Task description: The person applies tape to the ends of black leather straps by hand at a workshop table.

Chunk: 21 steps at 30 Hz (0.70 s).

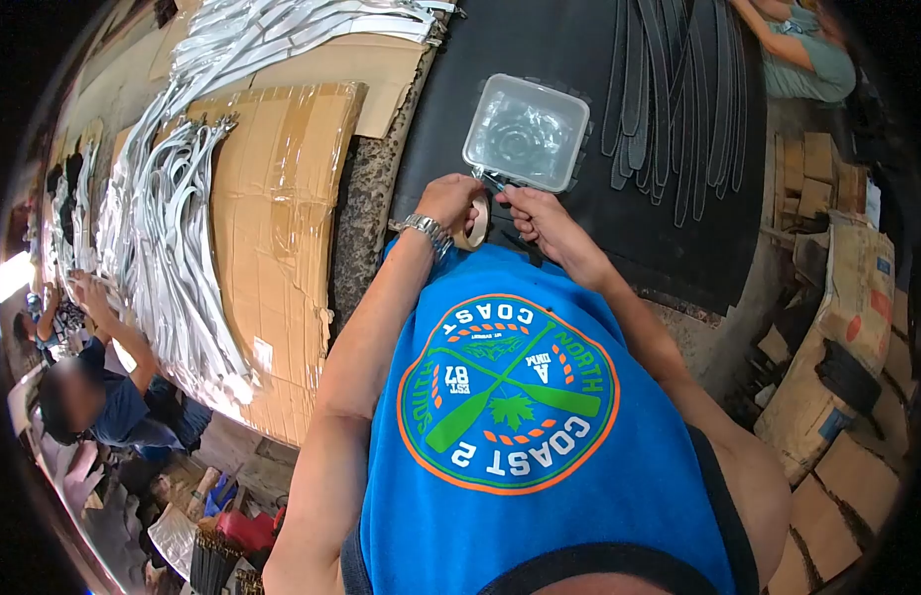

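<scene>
My left hand (pixel 450 203), with a metal watch at its wrist, is closed near the front edge of the black table surface. A roll of tan tape (pixel 474 223) hangs at its fingers. Close to its right, my right hand (pixel 542 216) is closed on a small, thin dark tool (pixel 494 182) whose end points at the left fingertips. Something small and shiny shows between the two hands, too small to make out. Just beyond them stands a square clear plastic tub (pixel 527 132), which looks to have liquid in it.
Dark stitched straps (pixel 675 99) lie at the back right. White straps (pixel 163 228) cover cardboard (pixel 282 188) on the left. One person (pixel 113 387) is at the left, another (pixel 802 59) at the top right. Cardboard boxes (pixel 827 337) are stacked at the right.
</scene>
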{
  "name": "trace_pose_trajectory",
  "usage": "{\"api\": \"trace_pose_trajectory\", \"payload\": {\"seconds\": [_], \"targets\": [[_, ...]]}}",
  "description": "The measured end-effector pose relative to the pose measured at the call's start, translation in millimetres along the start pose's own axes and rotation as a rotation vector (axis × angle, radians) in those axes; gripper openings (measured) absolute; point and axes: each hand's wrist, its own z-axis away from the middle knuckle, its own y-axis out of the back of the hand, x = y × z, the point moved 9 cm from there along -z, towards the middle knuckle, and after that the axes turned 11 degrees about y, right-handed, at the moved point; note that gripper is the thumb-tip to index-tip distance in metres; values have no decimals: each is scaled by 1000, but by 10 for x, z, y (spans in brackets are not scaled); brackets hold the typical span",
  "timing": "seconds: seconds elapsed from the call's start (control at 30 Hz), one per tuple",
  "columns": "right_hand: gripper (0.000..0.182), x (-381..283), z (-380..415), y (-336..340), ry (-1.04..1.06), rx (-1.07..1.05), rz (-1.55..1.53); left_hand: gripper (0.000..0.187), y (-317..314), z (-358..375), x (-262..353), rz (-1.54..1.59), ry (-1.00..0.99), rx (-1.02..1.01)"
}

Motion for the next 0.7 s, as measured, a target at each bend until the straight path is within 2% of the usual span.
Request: {"api": "trace_pose_trajectory", "payload": {"seconds": [0.27, 0.4, 0.57, 0.7], "targets": [[30, 22, -71, -36, 35, -20, -8, 13, -5, 47, 34, 63, -17, 23], [29, 42, -72, -20, 27, -35, -8, 13, 10, 33, 16, -19, 9, 53], [34, 157, 45, 37, -25, -99, 138, 16, 74, 77, -38, -43, 16, 41], [37, 136, 320, 168, -5, -131, 302, 19, 233, 178, 93, 44, -62, 1]]}}
